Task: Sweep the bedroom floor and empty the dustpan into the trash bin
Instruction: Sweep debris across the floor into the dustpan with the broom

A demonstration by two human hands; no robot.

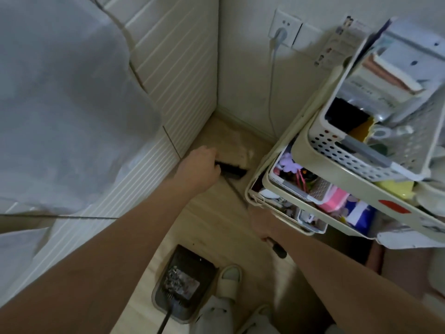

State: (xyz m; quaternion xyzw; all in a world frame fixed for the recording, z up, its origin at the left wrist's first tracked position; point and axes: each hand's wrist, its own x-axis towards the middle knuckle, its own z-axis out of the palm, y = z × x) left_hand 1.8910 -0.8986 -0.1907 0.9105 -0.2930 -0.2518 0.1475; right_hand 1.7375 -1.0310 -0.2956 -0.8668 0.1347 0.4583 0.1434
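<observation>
Clearly mid-sweep: broom (pixel 232 173), thin dark shaft and black bristle head, pushed deep into the floor (pixel 212 227) corner between bed and wall. Left hand (pixel 201 169) down low against the broom head, fingers hidden behind it, so grip or mere press impossible to tell. Right hand (pixel 263 225) clenched around the shaft near its black rubbery end cap. Dustpan (pixel 184 285), dark hard plastic with a comb-toothed rear edge, parked on the pale wood-look floor just beside a pale slipper (pixel 230 279), already carrying a grey clump of dust and hair. Trash bin nowhere in view.

Probably next: a short drag of the bristles out of the corner toward the dustpan, kept flat to the floor, clear of the cart.

Further out: ribbed white bed frame (pixel 178 75) under soft grey bedding (pixel 62 97); cream perforated plastic cart (pixel 337 169), tiers crammed with clutter; white wall socket (pixel 285 28) with a plugged cable.
</observation>
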